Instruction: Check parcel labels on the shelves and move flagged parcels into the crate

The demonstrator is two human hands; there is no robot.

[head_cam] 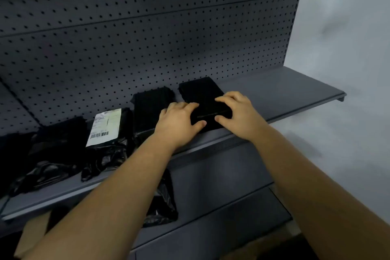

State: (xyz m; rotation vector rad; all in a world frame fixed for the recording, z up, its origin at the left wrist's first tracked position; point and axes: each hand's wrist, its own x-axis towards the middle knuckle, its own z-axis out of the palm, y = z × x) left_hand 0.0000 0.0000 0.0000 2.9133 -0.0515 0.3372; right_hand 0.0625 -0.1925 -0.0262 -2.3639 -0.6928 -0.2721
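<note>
Parcel (200, 93) under check lies flat on the shelf (295, 91), rightmost of the dark row, its far end near the pegboard (147, 27) and its near end at the shelf's front lip. Left hand (179, 124) grips the near left corner, fingers on top and thumb against the front edge. Right hand (238, 116) grips the near right corner likewise, fingers curled over the top, thumb at the edge. I see no white label on its upper face, and a faint strip near the front edge is unreadable. A neighbour (150, 103) lies just beside it to the left, and further left a bag (126, 120) carries a white label (104, 126) with a barcode. I judge the parcel flat, fairly stiff and light: it keeps straight edges, unlike the crumpled wrap around the bag. Its dark skin may be slick, so I would hold both near corners, thumbs under, slide it off the lip and turn it over to find its label. Crate is not in view; I cannot say where it stands.
</note>
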